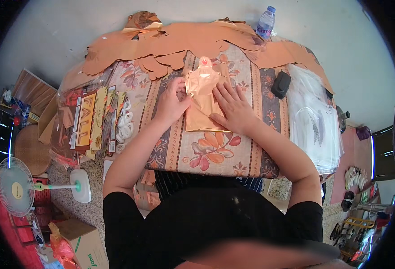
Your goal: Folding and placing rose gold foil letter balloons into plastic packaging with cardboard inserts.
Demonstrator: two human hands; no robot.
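Note:
A folded sheet of shiny copper-coloured foil (pixel 202 110) lies on the tablecloth in front of me. Its narrow far end is a rounded head shape with a red mark. My right hand (pixel 234 107) rests flat on the foil's right side, fingers stretched out and thumb spread toward the near edge. Along the left edge is my left hand (pixel 172 102), its fingers loosely bent and apart from the thumb, the tips next to or touching the foil. Whatever is beneath the right palm is hidden.
Large copper-coloured cutouts (pixel 184 38) spread across the table's far side. Packaged banners (pixel 90 121) and white cord bundles (pixel 125 125) lie left. At right are a black case (pixel 281 85) and stacked clear bags (pixel 312 121). A water bottle (pixel 265 22) stands behind; a fan (pixel 16 188) is lower left.

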